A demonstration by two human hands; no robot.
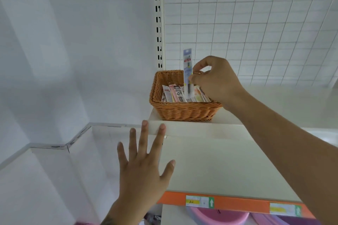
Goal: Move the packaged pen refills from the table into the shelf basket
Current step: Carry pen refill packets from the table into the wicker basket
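You are holding one packaged refill [187, 71] upright over the basket [182, 109], so by the look of it you are at the placing step. Your right hand [214, 80] is pinching the packet about midway along its length between thumb and fingertips, the rest of the grip curled loosely; the packet's lower end is dipping inside the basket rim, above the packets [182, 94] already lying there. Whether it is touching them, you cannot tell.

The basket is sitting at the left end of the upper shelf [192, 129], close to the front edge. Your left hand [144, 166] is spread flat with straight fingers, holding nothing, its fingertips resting on the front left corner of that shelf.

Next, you are probably looking at tilting the packet to lie with the others and letting go once it is inside the rim. The packets below are already filling much of the basket floor, so the new one is likely landing on top.

Behind the basket a wire grid panel [256, 23] and a slotted upright [158, 23] are rising close. A lower shelf with an orange edge strip [237, 204] is jutting out beneath your right forearm.
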